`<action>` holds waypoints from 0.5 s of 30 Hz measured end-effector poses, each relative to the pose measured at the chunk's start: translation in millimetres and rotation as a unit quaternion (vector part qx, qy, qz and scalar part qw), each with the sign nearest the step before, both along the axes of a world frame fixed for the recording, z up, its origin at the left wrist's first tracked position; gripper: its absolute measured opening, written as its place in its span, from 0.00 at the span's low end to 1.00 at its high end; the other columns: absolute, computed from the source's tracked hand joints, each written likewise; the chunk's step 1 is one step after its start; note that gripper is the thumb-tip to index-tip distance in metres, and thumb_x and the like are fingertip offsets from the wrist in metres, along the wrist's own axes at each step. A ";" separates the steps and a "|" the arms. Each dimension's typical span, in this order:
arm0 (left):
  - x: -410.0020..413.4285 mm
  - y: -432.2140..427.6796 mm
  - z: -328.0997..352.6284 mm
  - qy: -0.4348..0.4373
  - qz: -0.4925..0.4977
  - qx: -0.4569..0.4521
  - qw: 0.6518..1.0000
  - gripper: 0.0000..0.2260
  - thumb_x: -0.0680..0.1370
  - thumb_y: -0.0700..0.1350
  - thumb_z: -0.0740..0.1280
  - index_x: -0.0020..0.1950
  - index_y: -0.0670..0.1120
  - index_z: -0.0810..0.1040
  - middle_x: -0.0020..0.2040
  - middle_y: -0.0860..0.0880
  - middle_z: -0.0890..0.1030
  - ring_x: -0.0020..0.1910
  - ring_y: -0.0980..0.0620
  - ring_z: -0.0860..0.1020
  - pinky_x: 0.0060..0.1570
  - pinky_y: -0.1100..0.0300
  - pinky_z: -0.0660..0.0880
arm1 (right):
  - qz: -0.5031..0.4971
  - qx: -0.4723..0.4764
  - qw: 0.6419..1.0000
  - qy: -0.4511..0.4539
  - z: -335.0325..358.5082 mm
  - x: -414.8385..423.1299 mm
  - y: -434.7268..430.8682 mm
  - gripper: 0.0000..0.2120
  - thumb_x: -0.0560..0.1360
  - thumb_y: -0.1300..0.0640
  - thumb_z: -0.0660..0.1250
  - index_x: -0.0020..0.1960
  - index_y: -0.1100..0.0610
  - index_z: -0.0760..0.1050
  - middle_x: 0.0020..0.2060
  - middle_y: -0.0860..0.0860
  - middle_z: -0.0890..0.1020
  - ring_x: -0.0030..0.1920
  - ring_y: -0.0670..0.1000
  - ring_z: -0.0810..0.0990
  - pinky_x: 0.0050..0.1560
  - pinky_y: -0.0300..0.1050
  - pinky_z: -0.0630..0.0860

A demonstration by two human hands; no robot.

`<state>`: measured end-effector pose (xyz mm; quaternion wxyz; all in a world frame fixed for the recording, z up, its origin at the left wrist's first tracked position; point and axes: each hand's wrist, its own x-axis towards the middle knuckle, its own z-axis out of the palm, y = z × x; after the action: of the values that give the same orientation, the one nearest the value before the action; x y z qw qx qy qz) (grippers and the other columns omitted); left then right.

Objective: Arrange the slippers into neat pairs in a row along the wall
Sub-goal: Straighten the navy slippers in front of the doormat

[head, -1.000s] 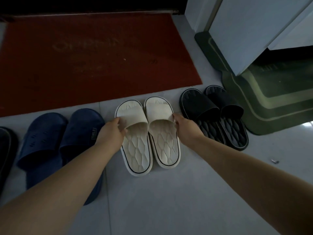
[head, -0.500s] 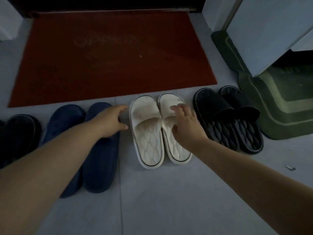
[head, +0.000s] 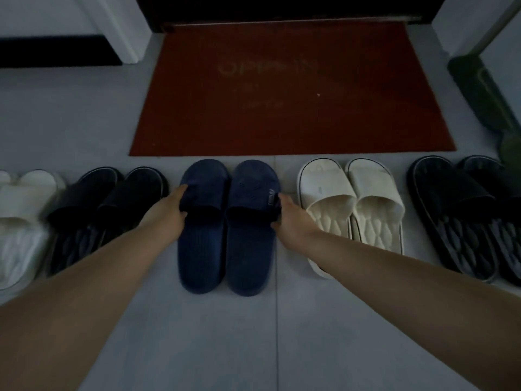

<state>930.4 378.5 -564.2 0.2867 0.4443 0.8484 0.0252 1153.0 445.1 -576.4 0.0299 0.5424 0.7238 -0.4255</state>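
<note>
Plainly, both hands are curled onto the blue pair. The left hand (head: 169,213) grips the strap of the left blue slipper (head: 201,249) at its outer edge, and the right hand (head: 291,224) does likewise on the right blue slipper (head: 251,249). They lie side by side on the floor (head: 197,348), between a black pair (head: 107,207) and a white pair (head: 352,210). They are probably light, bendy foam, so the strap gives the surest hold.

The left forearm (head: 84,292) and right forearm (head: 408,277) are bare along their whole visible length, smooth and slender; the left hand (head: 169,213) and right hand (head: 293,221) are bare too.
</note>
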 end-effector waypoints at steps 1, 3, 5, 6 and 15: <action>-0.1 1.9 -1.7 -0.005 0.009 0.009 1.000 0.27 0.80 0.39 0.58 0.77 0.49 0.52 0.72 0.38 0.68 0.67 0.39 0.70 0.65 0.51 0.68 | -0.006 0.008 1.000 -0.001 -0.3 -1.3 1.6 0.27 0.77 0.62 0.60 0.73 0.59 0.54 0.64 0.61 0.73 0.62 0.61 0.74 0.58 0.50 0.71; 1.8 5.3 -2.9 -0.016 0.013 0.021 1.000 0.27 0.80 0.39 0.58 0.77 0.49 0.52 0.72 0.39 0.68 0.67 0.39 0.70 0.65 0.51 0.67 | -0.006 0.019 1.000 -0.009 0.9 -2.5 4.3 0.27 0.77 0.64 0.59 0.73 0.58 0.53 0.65 0.62 0.72 0.63 0.62 0.73 0.57 0.50 0.70; 2.0 7.8 -3.9 -0.018 0.012 0.019 1.000 0.26 0.80 0.39 0.57 0.77 0.50 0.52 0.71 0.39 0.68 0.66 0.39 0.71 0.63 0.52 0.68 | 0.002 0.024 0.999 -0.024 2.2 -1.9 6.1 0.28 0.77 0.64 0.59 0.74 0.58 0.52 0.65 0.62 0.72 0.64 0.62 0.72 0.58 0.48 0.69; 1.7 8.5 -4.4 -0.018 0.014 0.019 1.000 0.26 0.80 0.39 0.57 0.77 0.50 0.52 0.71 0.39 0.68 0.65 0.40 0.71 0.63 0.53 0.68 | 0.008 0.025 0.999 -0.031 3.1 -1.3 6.1 0.29 0.77 0.64 0.59 0.74 0.58 0.51 0.66 0.62 0.71 0.64 0.61 0.72 0.58 0.48 0.69; 5.0 7.5 -6.7 -0.050 0.005 -0.015 0.999 0.31 0.79 0.41 0.60 0.77 0.50 0.47 0.74 0.41 0.64 0.69 0.41 0.68 0.68 0.51 0.66 | 0.025 0.008 0.999 -0.027 -3.8 9.1 11.2 0.32 0.77 0.64 0.59 0.76 0.56 0.48 0.64 0.60 0.74 0.62 0.61 0.75 0.56 0.48 0.71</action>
<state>935.4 386.1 -570.9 0.3351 0.4335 0.8357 0.0359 1162.1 456.3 -580.2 0.0557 0.5354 0.7393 -0.4046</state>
